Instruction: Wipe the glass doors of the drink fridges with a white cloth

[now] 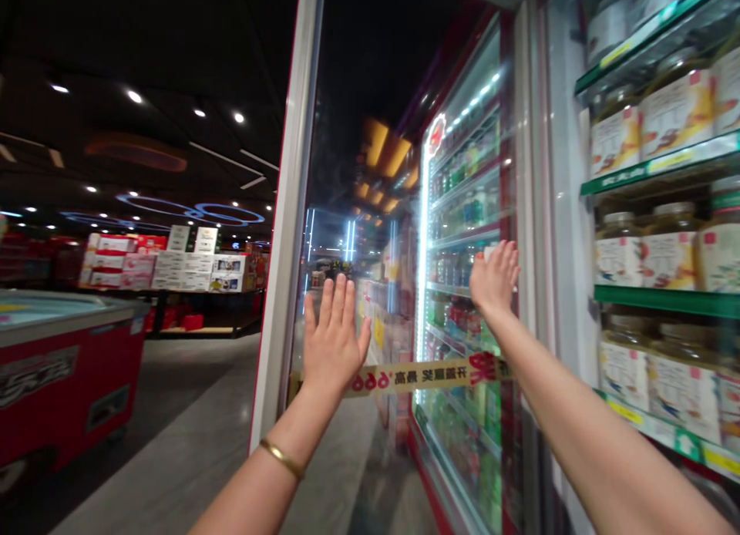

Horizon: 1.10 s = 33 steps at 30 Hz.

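Observation:
A tall glass fridge door [370,173] with a pale frame stands swung out in front of me. My left hand [334,336] lies flat on the glass, fingers stretched up, a gold bangle on the wrist. My right hand [494,277] presses with spread fingers on the door near its hinged right edge. A yellow sticker strip [422,375] with red characters runs across the glass between my arms. Neither hand holds anything.
The open fridge shelves [659,165] on the right hold rows of labelled jars. Behind the glass another lit cooler [462,211] shows bottles. A red chest freezer [63,365] stands at the left, with stacked boxes [167,261] beyond it on the shop floor.

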Motion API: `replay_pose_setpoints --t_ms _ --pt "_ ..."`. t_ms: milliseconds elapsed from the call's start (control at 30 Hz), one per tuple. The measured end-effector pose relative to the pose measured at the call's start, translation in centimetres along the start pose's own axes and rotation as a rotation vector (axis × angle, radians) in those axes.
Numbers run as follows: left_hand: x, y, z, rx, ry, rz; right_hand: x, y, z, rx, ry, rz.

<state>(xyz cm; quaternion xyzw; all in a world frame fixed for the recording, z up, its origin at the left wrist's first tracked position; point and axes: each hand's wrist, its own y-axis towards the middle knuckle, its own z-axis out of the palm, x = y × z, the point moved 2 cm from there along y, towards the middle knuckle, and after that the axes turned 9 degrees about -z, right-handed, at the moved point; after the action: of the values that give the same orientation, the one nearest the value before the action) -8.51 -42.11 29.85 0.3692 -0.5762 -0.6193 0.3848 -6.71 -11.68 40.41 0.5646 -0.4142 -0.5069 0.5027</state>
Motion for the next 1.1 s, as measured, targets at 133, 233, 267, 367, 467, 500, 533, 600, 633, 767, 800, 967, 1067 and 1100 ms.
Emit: replay_pose_setpoints --t_ms 133,233,267,367,467,500,533,600,633,767,800,967,1067,1100 --pt "-0.1 -0.2 -0.5 0.016 0.032 0.035 5.7 -3.6 1.6 0.166 0.077 -0.167" --pt "0.1 -0.2 -0.5 0.039 0.027 0.052 6.1 -7.7 0.6 0.289 0.134 -0.276" --pt "0.2 -0.2 -0.4 0.045 0.021 0.06 4.7 -7.9 -0.2 0.28 0.125 -0.228" --pt "0.2 -0.4 -0.1 0.058 0.015 0.073 -0.2 -4.7 -1.6 0.152 0.043 0.063" --pt "0.2 -0.6 0.1 0.059 0.029 0.063 0.8 -0.9 -0.1 0.083 0.003 0.178" --pt "0.1 -0.6 0.1 0.06 0.027 0.061 2.8 -0.5 0.8 0.098 0.012 0.133" --pt "0.1 -0.6 0.1 0.059 0.022 0.059 5.2 -0.6 1.7 0.135 0.032 0.045" --pt "0.1 -0.6 0.1 0.047 0.006 0.054 9.4 -2.4 2.8 0.25 0.099 -0.206" --pt "0.2 -0.6 0.1 0.041 0.0 0.05 10.4 -3.6 2.9 0.301 0.129 -0.304" --pt "0.3 -0.7 0.4 0.039 -0.005 0.038 4.6 -4.5 0.4 0.247 0.093 -0.123" --pt "0.3 -0.7 0.5 0.039 -0.004 0.036 2.3 -3.4 -0.2 0.188 0.06 0.009" --pt "0.4 -0.6 0.6 0.044 -0.001 0.026 3.5 1.3 1.0 0.093 0.003 0.198" --pt "0.5 -0.9 0.3 0.041 -0.036 0.04 11.5 -1.5 3.2 0.231 0.068 -0.215" --pt "0.5 -1.2 0.1 0.036 -0.045 0.046 13.3 -3.2 3.5 0.277 0.091 -0.408"
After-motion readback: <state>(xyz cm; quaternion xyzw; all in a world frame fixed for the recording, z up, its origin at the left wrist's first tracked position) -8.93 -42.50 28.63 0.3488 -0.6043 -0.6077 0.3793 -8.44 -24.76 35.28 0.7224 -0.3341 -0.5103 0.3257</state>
